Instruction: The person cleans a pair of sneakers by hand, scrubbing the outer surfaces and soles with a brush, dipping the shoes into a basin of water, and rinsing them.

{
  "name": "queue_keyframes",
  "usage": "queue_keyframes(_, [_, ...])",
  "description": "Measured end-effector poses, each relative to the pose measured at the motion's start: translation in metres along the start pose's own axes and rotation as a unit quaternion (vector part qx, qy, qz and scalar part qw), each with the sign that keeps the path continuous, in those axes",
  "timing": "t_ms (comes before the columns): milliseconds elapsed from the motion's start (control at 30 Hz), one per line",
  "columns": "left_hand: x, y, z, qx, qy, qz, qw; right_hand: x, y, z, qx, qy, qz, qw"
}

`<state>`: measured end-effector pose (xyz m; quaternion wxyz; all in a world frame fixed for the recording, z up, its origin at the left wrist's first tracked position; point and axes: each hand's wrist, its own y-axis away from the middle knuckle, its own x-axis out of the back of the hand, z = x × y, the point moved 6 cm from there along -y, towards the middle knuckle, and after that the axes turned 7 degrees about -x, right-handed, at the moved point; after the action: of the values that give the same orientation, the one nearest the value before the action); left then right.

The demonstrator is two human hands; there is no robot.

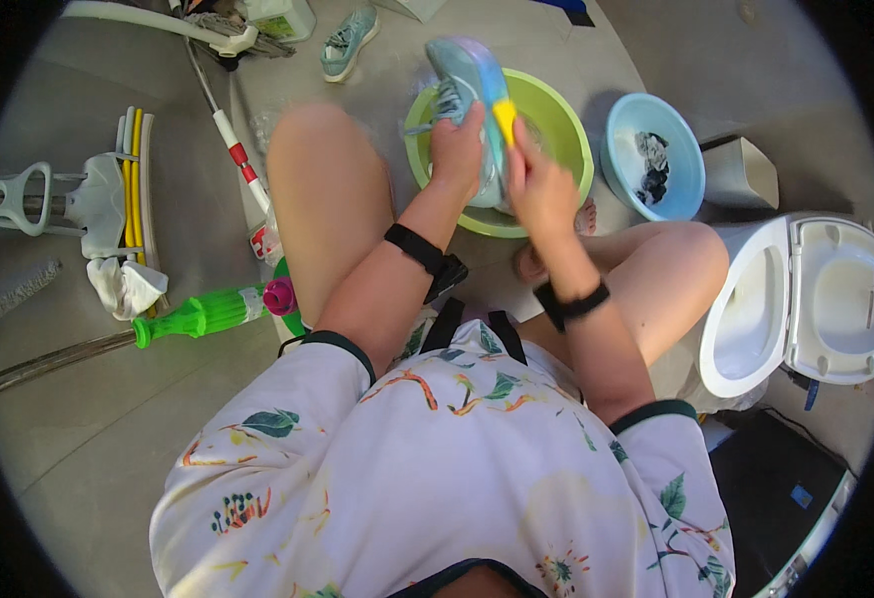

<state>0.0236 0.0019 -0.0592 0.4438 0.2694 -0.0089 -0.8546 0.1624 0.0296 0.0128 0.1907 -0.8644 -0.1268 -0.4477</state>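
Observation:
My left hand [458,149] grips a light blue-green lace-up shoe [453,71], its thumb lying along the shoe's side and the toe pointing away from me. In my right hand [545,190] is a brush with a yellow handle [505,119]. Its blue-violet head is blurred and lies along the edge of the shoe's sole; the exact contact cannot be told. Both hands are over a lime-green basin [568,123], which stands between my knees. The shoe and hands hide part of the basin's inside.
A matching shoe [349,43] rests on the floor beyond. Right of the basin are a blue basin [691,161] with dark and grey cloth, a pale bin [743,176] and a toilet [743,329] with its lid raised. A mop [134,202] and a green plastic pole fitting [212,314] lie left.

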Motion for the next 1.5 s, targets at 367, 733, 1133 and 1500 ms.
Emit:
queue_keyframes(367, [-0.003,0.012,-0.004,0.007,0.007,0.000,1.000,0.000,-0.056,-0.017,-0.038,0.004,-0.011,0.999])
queue_keyframes(733, [-0.029,0.023,0.021,0.048,0.056,-0.093,0.993,0.016,-0.080,0.001,-0.039,-0.027,0.017,0.999])
queue_keyframes(1133, [-0.006,0.001,0.012,0.000,0.098,-0.050,0.994,0.028,-0.008,0.005,-0.003,-0.064,-0.062,0.996])
queue_keyframes(1500, [0.002,-0.008,0.020,-0.094,0.051,0.024,0.994,0.017,0.018,0.008,0.021,-0.057,-0.059,0.996])
